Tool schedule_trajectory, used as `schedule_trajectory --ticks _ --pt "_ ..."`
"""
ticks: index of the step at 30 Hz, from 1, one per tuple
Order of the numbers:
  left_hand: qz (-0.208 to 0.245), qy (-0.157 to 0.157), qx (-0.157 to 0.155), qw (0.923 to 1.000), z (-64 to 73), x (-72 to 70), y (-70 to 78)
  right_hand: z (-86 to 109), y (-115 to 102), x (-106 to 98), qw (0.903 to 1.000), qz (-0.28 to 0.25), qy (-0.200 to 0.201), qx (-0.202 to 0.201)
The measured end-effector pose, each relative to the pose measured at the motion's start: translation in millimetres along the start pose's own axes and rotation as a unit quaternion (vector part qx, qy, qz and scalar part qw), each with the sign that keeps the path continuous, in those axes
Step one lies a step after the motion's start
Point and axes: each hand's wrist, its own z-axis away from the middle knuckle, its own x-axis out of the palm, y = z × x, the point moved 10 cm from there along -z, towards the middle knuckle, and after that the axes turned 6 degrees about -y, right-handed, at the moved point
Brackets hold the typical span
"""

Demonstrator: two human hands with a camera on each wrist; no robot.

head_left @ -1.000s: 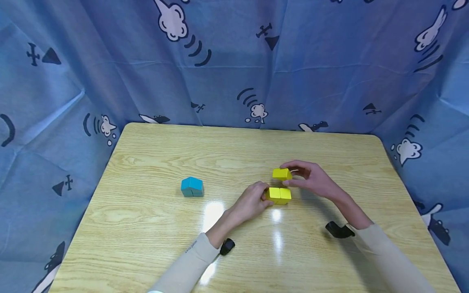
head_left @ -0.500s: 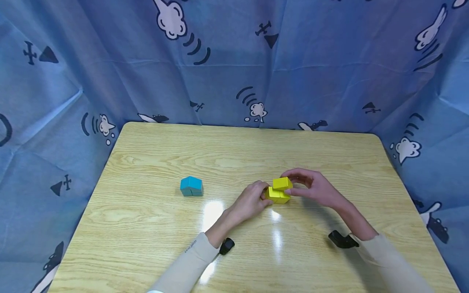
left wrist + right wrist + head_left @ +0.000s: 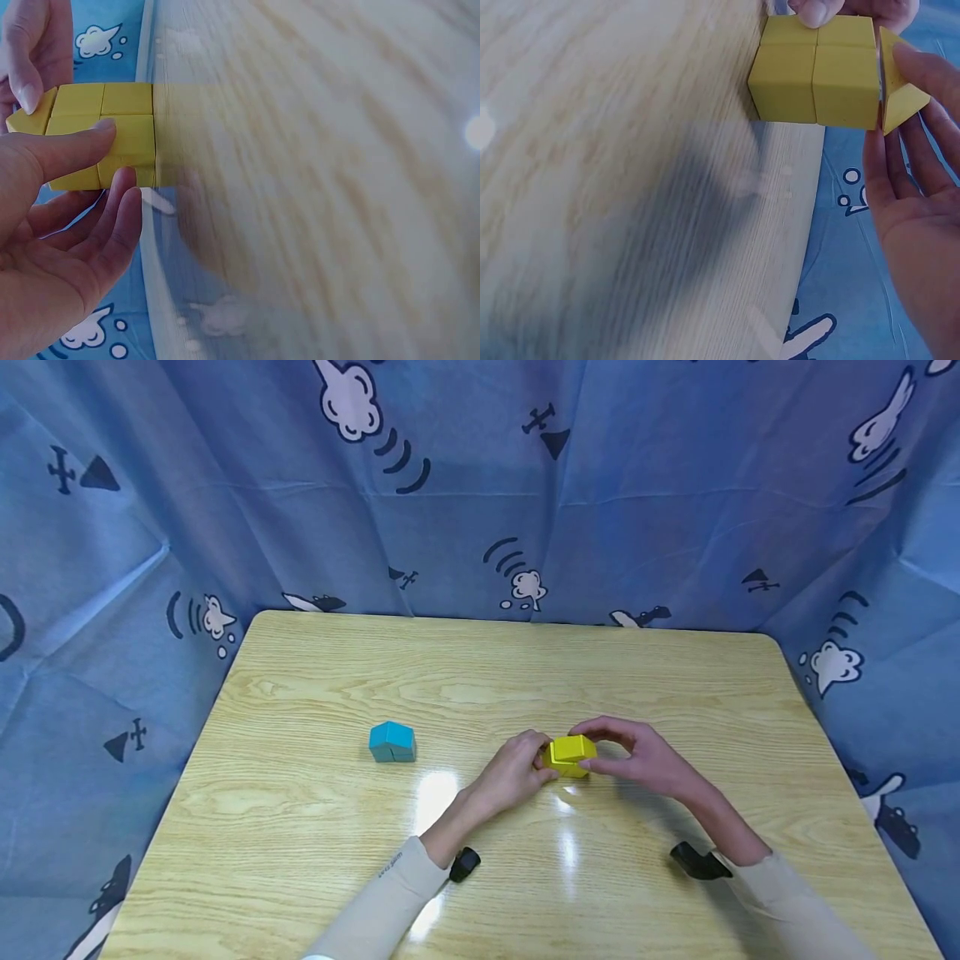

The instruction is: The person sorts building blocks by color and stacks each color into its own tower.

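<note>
Several yellow cube blocks [image 3: 127, 142] are packed together in a squarish stack on the table. My left hand [image 3: 512, 770] grips this stack from the left, its thumb pressed along one face and the fingers at the opposite side. A yellow triangular prism block [image 3: 898, 88] is pinched between the thumb and fingers of my right hand [image 3: 637, 757]. The prism lies over the top of the cubes with its flat face toward them; a thin gap shows between them in the right wrist view. In the head view the prism [image 3: 573, 747] hides most of the cubes' top.
A blue house-shaped group of blocks [image 3: 392, 742] with a peaked top stands on the wooden table [image 3: 315, 827], left of my hands. A blue patterned curtain [image 3: 465, 460] hangs around the table's back and sides.
My right hand has brought the yellow prism down and toward me, from behind and above the cubes to over their top. The left hand keeps its grip in the same place.
</note>
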Motion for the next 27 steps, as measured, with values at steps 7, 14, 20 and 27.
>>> schedule_trajectory --ticks 7,14,20,27 --pt "-0.002 -0.002 -0.001 1.0000 0.2 0.5 0.8 0.2 0.9 2.7 1.0000 0.003 -0.001 -0.008" --pt "-0.004 -0.003 0.000 1.0000 -0.2 0.0 0.9 -0.6 -1.7 4.6 1.0000 0.002 -0.002 -0.004" --pt "-0.002 -0.005 0.002 1.0000 0.4 -0.9 2.2 -0.5 -1.2 5.4 0.9999 0.008 -0.004 0.005" --pt "0.001 -0.011 -0.002 0.9999 0.9 -0.7 1.3 -0.7 -0.9 5.9 1.0000 0.008 -0.005 0.003"
